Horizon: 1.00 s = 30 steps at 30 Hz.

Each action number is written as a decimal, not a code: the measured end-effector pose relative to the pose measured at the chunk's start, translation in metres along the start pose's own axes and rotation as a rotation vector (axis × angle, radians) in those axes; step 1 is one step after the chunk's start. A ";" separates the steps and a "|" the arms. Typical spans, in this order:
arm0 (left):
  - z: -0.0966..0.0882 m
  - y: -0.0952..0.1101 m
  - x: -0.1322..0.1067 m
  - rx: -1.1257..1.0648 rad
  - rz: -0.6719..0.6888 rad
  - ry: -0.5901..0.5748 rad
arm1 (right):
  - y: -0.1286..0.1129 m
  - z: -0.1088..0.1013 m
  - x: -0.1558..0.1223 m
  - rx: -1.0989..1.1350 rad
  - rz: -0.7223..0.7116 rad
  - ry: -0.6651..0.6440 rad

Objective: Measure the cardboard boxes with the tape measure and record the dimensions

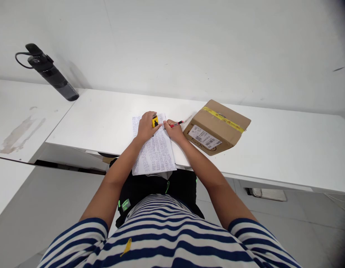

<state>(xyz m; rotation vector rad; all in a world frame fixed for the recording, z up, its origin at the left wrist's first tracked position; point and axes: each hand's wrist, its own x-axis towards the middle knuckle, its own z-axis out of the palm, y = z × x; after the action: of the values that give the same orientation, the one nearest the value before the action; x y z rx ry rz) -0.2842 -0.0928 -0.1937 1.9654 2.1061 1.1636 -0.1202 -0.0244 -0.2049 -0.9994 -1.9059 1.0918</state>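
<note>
Right there, the right hand pinched a red pen by the upper right edge of the handwritten sheet; the left hand, fingers curled, gripped a yellow-and-black tape measure over that page (cardboard box just beside!).

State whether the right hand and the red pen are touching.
Touching. The head view shows the right hand gripping the red pen, whose black end juts out past the fingers toward the cardboard box.

Two hands, one pen, one tape measure, one cardboard box, one bottle
</note>
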 end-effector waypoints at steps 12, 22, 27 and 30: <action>-0.001 0.002 -0.001 -0.026 -0.020 -0.005 | -0.001 0.000 -0.002 -0.016 -0.007 0.007; -0.001 0.001 -0.001 -0.049 -0.028 0.002 | 0.000 0.001 -0.004 0.015 -0.031 0.077; -0.001 0.001 -0.001 -0.055 -0.029 0.005 | 0.001 -0.001 -0.002 0.029 -0.009 0.039; -0.001 0.000 -0.001 -0.059 -0.021 0.012 | 0.001 -0.001 -0.002 0.029 0.006 0.043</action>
<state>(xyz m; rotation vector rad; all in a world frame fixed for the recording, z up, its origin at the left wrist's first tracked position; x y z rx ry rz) -0.2846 -0.0936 -0.1937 1.9111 2.0678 1.2229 -0.1185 -0.0253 -0.2060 -1.0056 -1.8489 1.0900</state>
